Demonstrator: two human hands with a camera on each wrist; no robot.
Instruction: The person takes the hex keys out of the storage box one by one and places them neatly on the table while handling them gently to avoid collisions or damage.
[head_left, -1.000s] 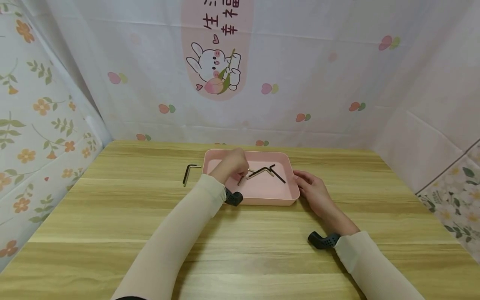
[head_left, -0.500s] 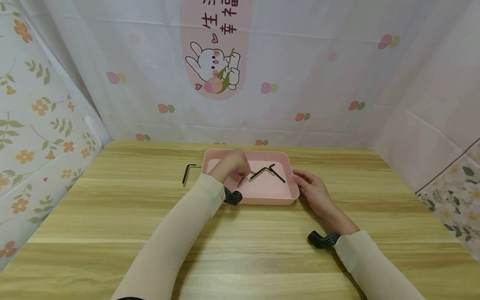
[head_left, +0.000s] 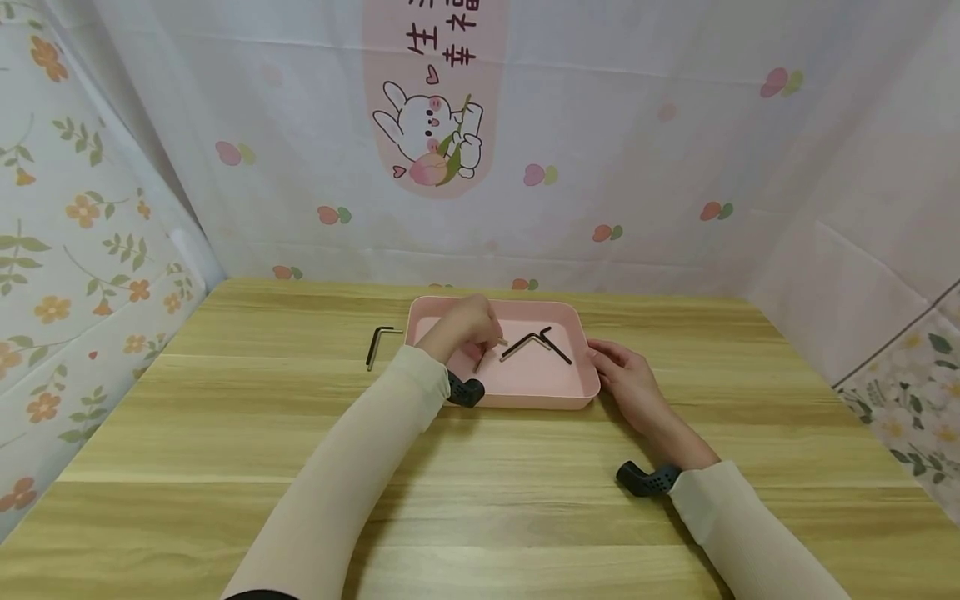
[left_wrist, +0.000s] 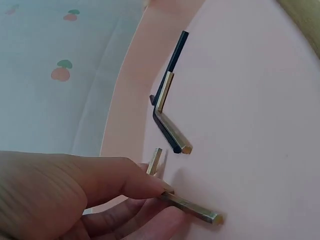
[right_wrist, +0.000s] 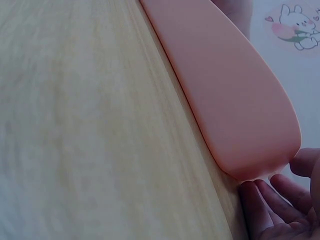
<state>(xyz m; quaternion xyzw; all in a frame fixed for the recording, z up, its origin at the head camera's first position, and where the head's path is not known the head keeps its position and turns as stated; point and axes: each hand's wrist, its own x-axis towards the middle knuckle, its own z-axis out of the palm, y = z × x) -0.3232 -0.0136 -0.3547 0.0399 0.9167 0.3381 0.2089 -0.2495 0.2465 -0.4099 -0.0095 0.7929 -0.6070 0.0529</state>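
My left hand (head_left: 468, 325) reaches into the pink tray (head_left: 540, 402). Thumb and fingers pinch a brass-coloured hex key (left_wrist: 197, 210); its long end points away from the fingertips, and its bend is hidden behind the thumb. Beside it on the tray floor lie a black and brass hex key (left_wrist: 172, 132) and, crossing close to its bend in the head view, a black hex key (head_left: 557, 346). My right hand (head_left: 628, 379) is at the tray's right side, with fingers and thumb touching the outside of its corner.
Another hex key (head_left: 375, 343) lies on the wooden table (head_left: 495, 492), just left of the tray. A patterned white cloth (head_left: 615, 167) hangs behind the table's back edge, and floral cloth (head_left: 75, 292) hangs at the left.
My left hand, with the hex key in its fingers, has shifted slightly to the right inside the tray. The black and brass hex key has slid a little. My right hand stays put.
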